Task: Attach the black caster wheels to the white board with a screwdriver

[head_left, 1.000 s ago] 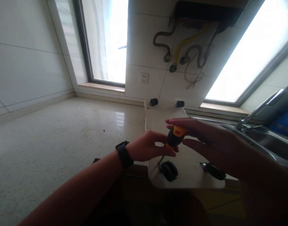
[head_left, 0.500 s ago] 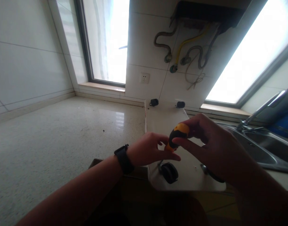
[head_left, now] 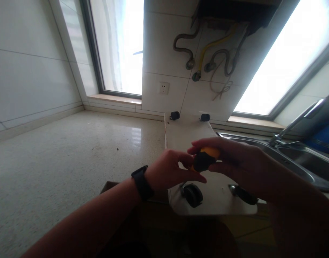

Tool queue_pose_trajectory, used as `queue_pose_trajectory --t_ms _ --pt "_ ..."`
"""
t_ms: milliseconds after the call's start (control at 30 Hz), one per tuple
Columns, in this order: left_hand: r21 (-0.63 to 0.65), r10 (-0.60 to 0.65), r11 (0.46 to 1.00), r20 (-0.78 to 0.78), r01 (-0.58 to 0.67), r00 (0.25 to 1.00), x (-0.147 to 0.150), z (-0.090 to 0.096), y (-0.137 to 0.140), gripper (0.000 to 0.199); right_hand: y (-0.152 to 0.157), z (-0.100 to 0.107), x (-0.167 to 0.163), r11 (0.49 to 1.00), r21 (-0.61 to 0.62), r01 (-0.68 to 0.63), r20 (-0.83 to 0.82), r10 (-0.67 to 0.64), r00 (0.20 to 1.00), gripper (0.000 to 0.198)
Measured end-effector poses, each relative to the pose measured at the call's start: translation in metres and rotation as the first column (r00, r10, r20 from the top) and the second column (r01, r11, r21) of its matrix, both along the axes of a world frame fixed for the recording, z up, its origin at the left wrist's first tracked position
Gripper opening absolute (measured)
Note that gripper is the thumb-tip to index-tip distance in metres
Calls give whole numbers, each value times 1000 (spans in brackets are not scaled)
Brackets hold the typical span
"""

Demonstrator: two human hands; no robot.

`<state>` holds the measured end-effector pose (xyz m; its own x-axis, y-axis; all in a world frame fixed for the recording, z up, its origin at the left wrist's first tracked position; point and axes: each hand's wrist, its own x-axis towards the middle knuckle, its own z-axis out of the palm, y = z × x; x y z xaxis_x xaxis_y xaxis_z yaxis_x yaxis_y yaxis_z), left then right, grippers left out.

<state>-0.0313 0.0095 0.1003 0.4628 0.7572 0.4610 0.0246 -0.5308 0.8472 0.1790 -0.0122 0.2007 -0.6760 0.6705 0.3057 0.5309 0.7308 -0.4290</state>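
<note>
A screwdriver with a stubby orange-and-black handle [head_left: 204,160] stands over a white board [head_left: 186,134], its tip hidden. My right hand [head_left: 237,159] grips the upper handle, fingers along the far side and thumb on the near side. Lower down, my left hand [head_left: 170,170] pinches around the screwdriver's base between thumb and fingers; a dark watch is on that wrist. Just below my left thumb is a black caster wheel [head_left: 192,195] on the board. Another caster [head_left: 245,195] sits under my right wrist. Two smaller-looking casters [head_left: 175,115] [head_left: 205,117] are at the board's far end.
A speckled stone counter [head_left: 73,161] spreads to the left, with a small dark bit on it. To the right are a steel double sink [head_left: 272,157] and a faucet [head_left: 296,122]. Pipes [head_left: 204,53] and a socket [head_left: 163,88] are on the wall behind.
My right hand has turned on the screwdriver handle: its fingers now reach over the far side and the thumb has drawn back. My left hand stays nearly still. The view shifts slightly.
</note>
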Motion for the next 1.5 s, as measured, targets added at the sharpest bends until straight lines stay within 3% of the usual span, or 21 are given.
queue_pose_trajectory --t_ms 200,467,533,633,733,800,900,1000,1133,1300,1500 --pt "-92 -138 986 -6 136 990 -4 -2 4 21 -7 -4 -14 963 88 253 -74 -247 966 21" --pt "-105 -272 955 60 277 961 -2 -7 14 22 -10 -13 -22 875 303 377 -77 -372 925 31" --pt "-60 -262 963 17 263 965 -3 -5 12 23 -13 -16 -24 844 354 402 -83 -400 913 33" --pt "38 -107 993 -79 110 991 -2 0 4 28 -17 -20 -26 818 382 431 -104 -425 899 38" --pt "43 55 998 -51 -53 997 3 3 -5 45 -19 -21 -25 825 354 441 -127 -424 896 41" --pt "23 105 994 -21 -105 994 7 3 -9 41 -18 -18 -20 861 315 399 -117 -382 917 40" --pt "21 97 995 -8 -96 995 12 1 -11 25 -10 -8 -10 958 200 203 -58 -195 979 44" --pt "-40 27 999 37 -26 999 12 -2 -8 22 1 -1 0 993 104 54 -16 -52 998 44" --pt "-163 -108 979 94 122 990 9 -4 -2 28 6 1 2 988 123 94 -54 -88 995 32" --pt "-169 -285 938 117 302 951 2 -3 7 27 -4 3 -8 961 206 183 -24 -182 983 26" --pt "-155 -346 920 106 360 932 -1 -7 12 25 -10 -1 -18 884 354 306 -35 -314 949 26"
